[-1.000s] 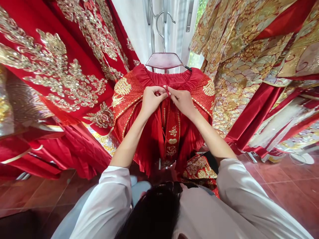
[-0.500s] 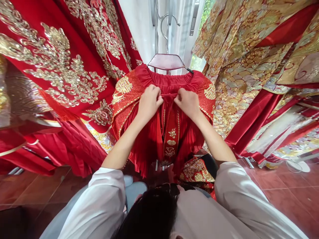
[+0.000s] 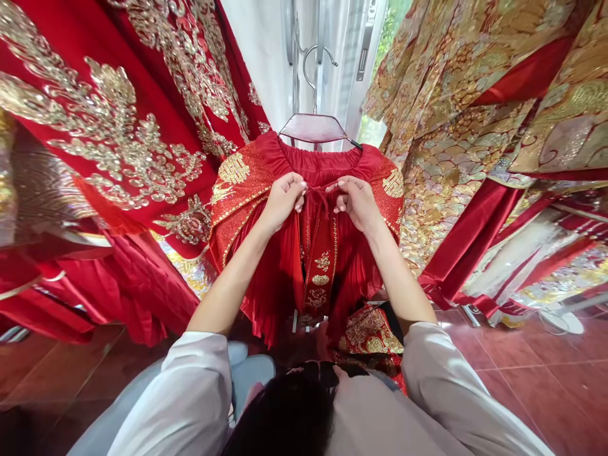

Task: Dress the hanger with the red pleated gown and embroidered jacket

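A red pleated skirt (image 3: pixel 280 266) with gold embroidery hangs from a pink hanger (image 3: pixel 313 126) straight in front of me. A thin red tie cord (image 3: pixel 319 193) sits at the middle of its waistband. My left hand (image 3: pixel 282 199) pinches the cord's left end, fingers curled. My right hand (image 3: pixel 356 201) pinches the right end, fingers curled too. Both hands are close together just below the gathered waistband, with a small knot or loop of cord between them.
Red robes with heavy gold embroidery (image 3: pixel 114 139) hang at my left. Gold scale-patterned garments (image 3: pixel 475 126) hang at my right. A window frame (image 3: pixel 365 44) stands behind the hanger. Red floor tiles (image 3: pixel 546 380) lie below, with more embroidered cloth (image 3: pixel 373 329) under the skirt.
One second ago the fingertips met at the cord. Then the hands pulled apart with the cord taut. Now they have drawn back together, slightly lower, with the cord looped between them.
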